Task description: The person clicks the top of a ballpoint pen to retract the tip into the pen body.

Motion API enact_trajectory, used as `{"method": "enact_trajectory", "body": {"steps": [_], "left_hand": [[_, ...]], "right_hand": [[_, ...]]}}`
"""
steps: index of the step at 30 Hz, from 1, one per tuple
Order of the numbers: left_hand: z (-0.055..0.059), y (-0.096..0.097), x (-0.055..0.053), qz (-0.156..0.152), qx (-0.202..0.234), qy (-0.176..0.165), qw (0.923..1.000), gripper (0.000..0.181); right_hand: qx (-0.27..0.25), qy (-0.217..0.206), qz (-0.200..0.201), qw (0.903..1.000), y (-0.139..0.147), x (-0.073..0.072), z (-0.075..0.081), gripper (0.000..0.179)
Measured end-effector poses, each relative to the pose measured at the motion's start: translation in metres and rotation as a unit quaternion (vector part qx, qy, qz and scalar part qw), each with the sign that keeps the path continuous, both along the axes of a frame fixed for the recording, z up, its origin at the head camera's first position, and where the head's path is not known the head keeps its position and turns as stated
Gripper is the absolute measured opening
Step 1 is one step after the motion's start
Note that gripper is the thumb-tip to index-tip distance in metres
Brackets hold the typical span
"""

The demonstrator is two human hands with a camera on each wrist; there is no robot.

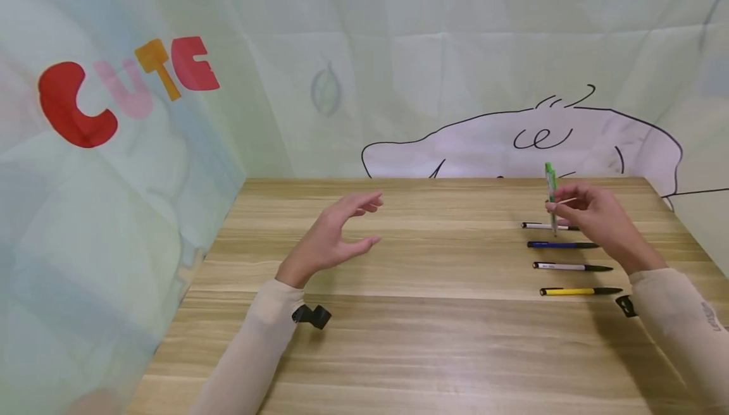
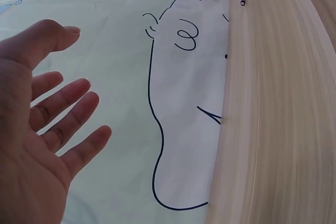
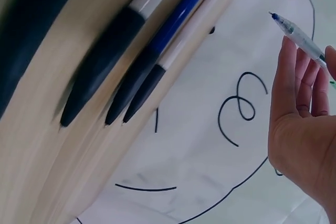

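Observation:
My right hand [image 1: 592, 212] pinches a green and clear pen [image 1: 551, 193] between thumb and fingers, holding it nearly upright above the row of pens. In the right wrist view, the clear barrel of that pen [image 3: 299, 40] points its tip up and left. Below lie a white pen [image 1: 541, 226], a blue pen [image 1: 555, 245], another white pen [image 1: 564, 266] and a yellow pen [image 1: 572, 291], roughly parallel with dark grips to the right. My left hand [image 1: 336, 231] hovers over the table's left half, fingers and thumb spread apart, holding nothing.
The wood-grain table [image 1: 433, 339] meets a pale printed cloth [image 1: 398, 54] along its back edge. Another cloth side bears the word CUTE [image 1: 196, 64] at the left. A black wrist mount [image 1: 312, 316] sits at the left cuff.

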State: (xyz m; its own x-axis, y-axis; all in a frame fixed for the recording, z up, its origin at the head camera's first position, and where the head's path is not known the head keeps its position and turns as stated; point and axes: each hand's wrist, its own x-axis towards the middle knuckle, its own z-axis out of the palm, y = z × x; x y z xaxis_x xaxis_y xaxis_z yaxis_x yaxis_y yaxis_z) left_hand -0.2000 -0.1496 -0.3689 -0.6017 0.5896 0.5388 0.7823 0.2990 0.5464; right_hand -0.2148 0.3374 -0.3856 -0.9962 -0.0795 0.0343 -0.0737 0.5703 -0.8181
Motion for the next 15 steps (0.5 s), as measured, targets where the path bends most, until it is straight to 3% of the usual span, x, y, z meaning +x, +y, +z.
{"method": "enact_trajectory", "body": {"steps": [6, 15], "left_hand": [[0.003, 0.006, -0.005, -0.005, 0.022, 0.025, 0.9994, 0.074], [0.017, 0.022, -0.009, -0.007, 0.039, 0.054, 0.9978, 0.073]], "right_hand": [[-0.027, 0.019, 0.004, 0.9995, -0.015, 0.008, 0.006, 0.037], [-0.052, 0.029, 0.018, 0.9981, -0.034, 0.019, 0.013, 0.034]]}}
